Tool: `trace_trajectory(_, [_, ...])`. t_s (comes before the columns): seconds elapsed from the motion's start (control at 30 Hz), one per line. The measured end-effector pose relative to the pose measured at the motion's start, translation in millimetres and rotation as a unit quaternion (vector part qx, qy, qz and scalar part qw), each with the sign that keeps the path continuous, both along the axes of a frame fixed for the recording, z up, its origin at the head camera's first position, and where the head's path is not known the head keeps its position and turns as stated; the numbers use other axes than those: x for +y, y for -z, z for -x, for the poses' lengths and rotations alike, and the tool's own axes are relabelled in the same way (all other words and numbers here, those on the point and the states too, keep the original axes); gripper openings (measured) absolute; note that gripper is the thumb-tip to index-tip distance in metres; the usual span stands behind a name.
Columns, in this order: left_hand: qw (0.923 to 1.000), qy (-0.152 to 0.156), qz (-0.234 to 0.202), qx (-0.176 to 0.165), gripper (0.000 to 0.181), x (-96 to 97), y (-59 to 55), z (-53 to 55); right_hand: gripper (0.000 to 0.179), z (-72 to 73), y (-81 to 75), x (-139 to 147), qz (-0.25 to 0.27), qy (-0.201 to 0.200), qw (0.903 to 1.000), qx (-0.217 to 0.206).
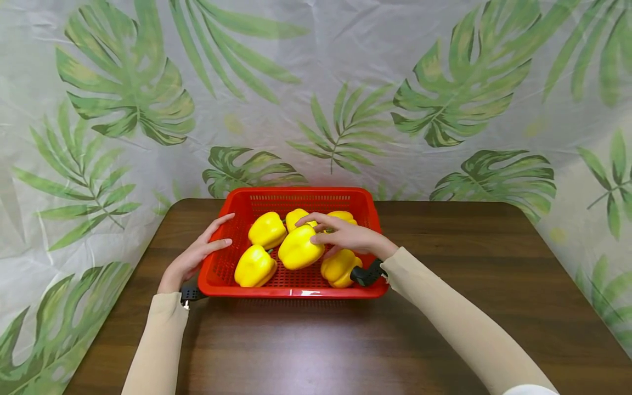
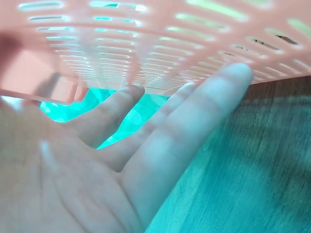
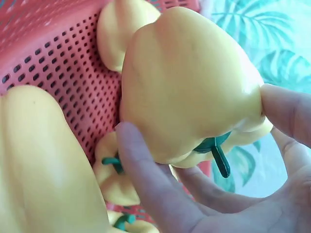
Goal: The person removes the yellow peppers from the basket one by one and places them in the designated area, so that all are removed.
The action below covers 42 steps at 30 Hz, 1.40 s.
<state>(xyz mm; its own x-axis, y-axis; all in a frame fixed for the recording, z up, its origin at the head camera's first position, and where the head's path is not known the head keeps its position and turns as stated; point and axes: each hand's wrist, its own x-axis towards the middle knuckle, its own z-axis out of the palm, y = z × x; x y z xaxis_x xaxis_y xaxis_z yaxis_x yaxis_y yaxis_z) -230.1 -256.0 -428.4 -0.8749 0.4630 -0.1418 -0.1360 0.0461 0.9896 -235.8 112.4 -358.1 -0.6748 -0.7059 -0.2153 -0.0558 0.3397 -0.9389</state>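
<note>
A yellow bell pepper is gripped by my right hand, thumb on one side and fingers on the other. It is raised over the other peppers, and its green stem points toward the palm in the right wrist view. Under and around it, several more yellow bell peppers lie in a red perforated plastic basket. My left hand is at the basket's left side, its fingertips at the rim in the head view. The left wrist view shows its straight fingers along the slotted outer wall.
The basket stands on a dark brown wooden table, near its back edge. Behind the table hangs a pale cloth printed with green leaves. A black wrist device at the right wrist overlaps one pepper in the head view.
</note>
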Motion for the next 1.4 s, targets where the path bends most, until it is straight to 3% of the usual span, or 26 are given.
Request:
trace_trajectory(0.23, [1.0, -0.005, 0.002, 0.002, 0.066, 0.5, 0.7, 0.0, 0.041, -0.2, -6.5, 14.6, 0.052, -0.002, 0.9986, 0.011])
trace_trajectory(0.53, [1.0, -0.009, 0.001, 0.0, 0.066, 1.3, 0.6, -0.4, 0.037, -1.8, -12.0, 30.2, 0.067, 0.034, 0.9963, 0.042])
trace_trajectory(0.77, [1.0, -0.009, 0.001, 0.001, 0.066, 2.2, 0.2, -1.7, 0.038, -4.0, -11.9, 39.0, 0.091, 0.046, 0.9947, 0.012])
trace_trajectory(1.4, [0.9998, -0.016, 0.007, 0.008, 0.065, 2.3, 0.7, -2.6, 0.049, -6.7, -21.0, 71.2, 0.072, 0.084, 0.9916, 0.066])
